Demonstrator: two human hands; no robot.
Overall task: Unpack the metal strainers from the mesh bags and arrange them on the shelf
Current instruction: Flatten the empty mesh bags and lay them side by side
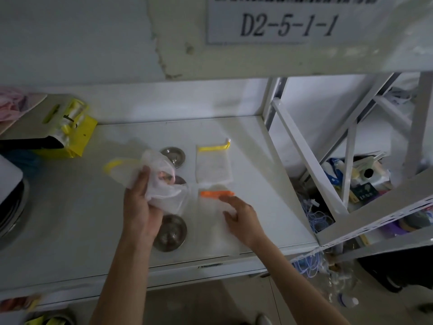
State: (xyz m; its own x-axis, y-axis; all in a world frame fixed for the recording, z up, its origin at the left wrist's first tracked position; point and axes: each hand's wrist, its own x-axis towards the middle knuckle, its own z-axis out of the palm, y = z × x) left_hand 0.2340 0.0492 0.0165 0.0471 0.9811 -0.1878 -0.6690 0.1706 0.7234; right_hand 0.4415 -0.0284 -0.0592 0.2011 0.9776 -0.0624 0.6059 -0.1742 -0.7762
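Note:
My left hand [140, 207] grips a white mesh bag [164, 184] with a yellow drawstring above the white shelf [70, 219]; something round shows through the mesh. One metal strainer [173, 156] lies at the back, a second [180, 180] is partly hidden behind the bag, and a third [170, 233] sits near my left wrist. An empty mesh bag with a yellow band [213, 164] lies flat to the right. My right hand [241, 216] rests with fingers spread on another flat mesh bag with an orange band [216, 194].
A yellow package [72, 130] stands at the shelf's back left, with a dark round pan [11, 212] at the left edge. White shelf uprights [307, 165] rise on the right, and beyond them is a lower shelf with cluttered bottles and blue cords [316, 219].

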